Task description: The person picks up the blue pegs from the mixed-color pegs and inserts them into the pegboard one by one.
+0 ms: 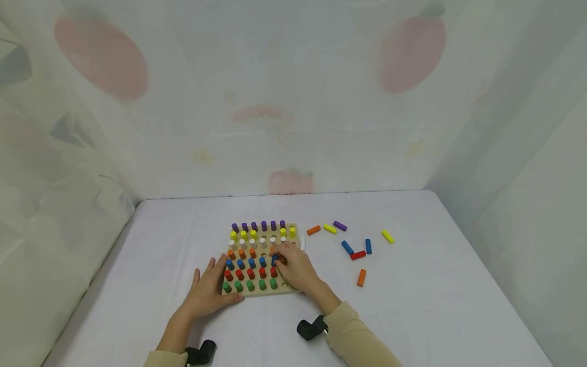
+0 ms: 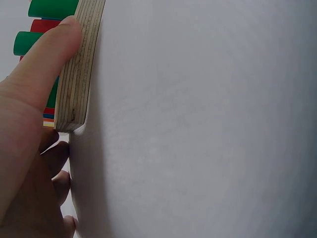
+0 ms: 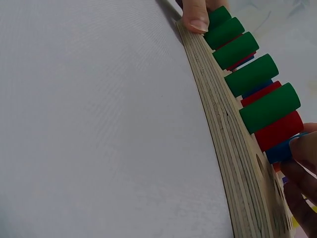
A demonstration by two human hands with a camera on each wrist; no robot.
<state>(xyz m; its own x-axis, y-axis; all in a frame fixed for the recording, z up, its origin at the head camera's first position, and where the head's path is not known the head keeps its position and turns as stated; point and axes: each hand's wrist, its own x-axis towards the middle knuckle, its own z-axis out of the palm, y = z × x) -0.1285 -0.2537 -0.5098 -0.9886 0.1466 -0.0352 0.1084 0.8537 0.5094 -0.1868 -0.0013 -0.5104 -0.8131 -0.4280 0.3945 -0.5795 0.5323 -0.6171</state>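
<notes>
A wooden peg board (image 1: 292, 290) stands on the white table, filled with rows of purple, yellow, white, orange, blue, red and green pegs. My right hand (image 1: 295, 267) pinches a blue peg (image 3: 280, 151) between thumb and fingers, at the blue row beside a red peg (image 3: 282, 131). The peg's lower end is right at the board. My left hand (image 1: 206, 295) rests against the board's near left corner, fingers spread along the left side. Its thumb (image 2: 54, 54) lies on the front edge, close to the green pegs (image 2: 27, 43).
Right of the board lie loose pegs: a white one (image 1: 302, 243) at its edge, then orange (image 1: 314, 230), yellow (image 1: 330, 229), purple (image 1: 340, 226), blue (image 1: 347, 247) and red (image 1: 358, 255) ones. Another orange peg (image 1: 361, 278) lies nearer. Patterned white sheeting (image 1: 348, 153) surrounds the table.
</notes>
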